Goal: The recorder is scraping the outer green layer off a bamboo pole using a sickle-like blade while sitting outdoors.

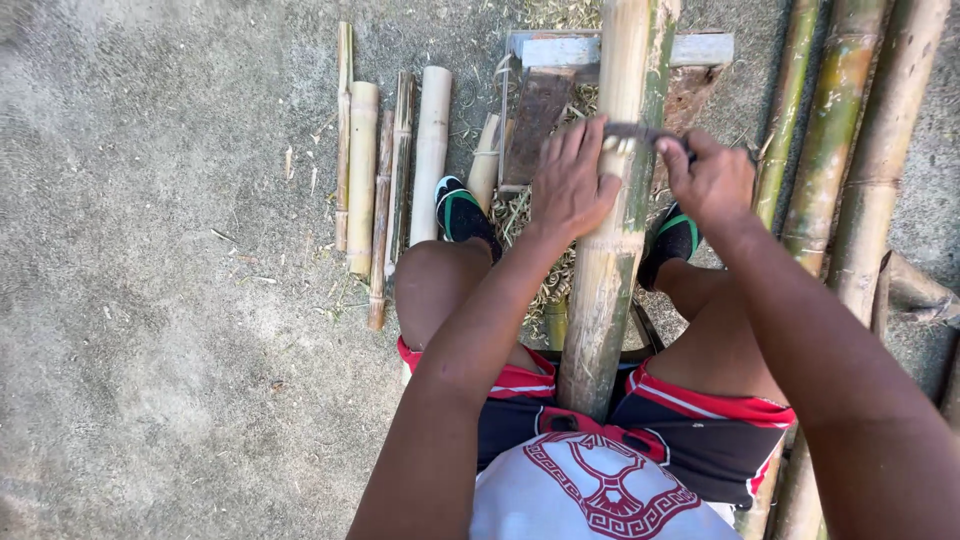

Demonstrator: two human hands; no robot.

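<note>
The bamboo pole (pixel 615 215) runs lengthwise away from me, near end between my thighs, far end passing over the wooden block stand (pixel 560 70) ahead; its long axis lies almost straight along my line of sight, leaning slightly right at the top. My left hand (pixel 572 180) lies on the pole's left flank, fingers spread and pressed flat, not wrapped round it. My right hand (pixel 712 178) is closed on the handle of a dark blade (pixel 640 133) laid crosswise over the pole, at right angles to its axis. Both hands sit at about the same reach along the pole; the left touches it directly, the right only through the blade. To the left, cut bamboo pieces (pixel 395 170) lie parallel on the ground, well apart. To the right, whole bamboo stalks (pixel 850 150) run near my right forearm. Shavings (pixel 520 215) litter the ground between my shoes (pixel 462 212).
</note>
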